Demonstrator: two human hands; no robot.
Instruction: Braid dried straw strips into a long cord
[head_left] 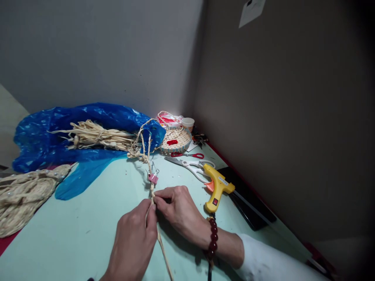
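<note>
Braid point(152, 188) runs down the middle of the pale green table point(88, 230), from loops beside the straw point(101, 137) to both hands, with a pink clip point(152, 178) gripping it just beyond the fingers. The left hand point(134, 234) pinches its near end between thumb and forefinger; the right hand point(180, 208), bracelet point(213, 238) at the wrist, pinches it slightly farther up, fingertips together on the fibre. One loose strand point(163, 248) trails toward the near edge. Straw lies on a blue bag point(32, 136); white scissors point(191, 167) and a yellow glue gun point(217, 185) lie to the right.
</note>
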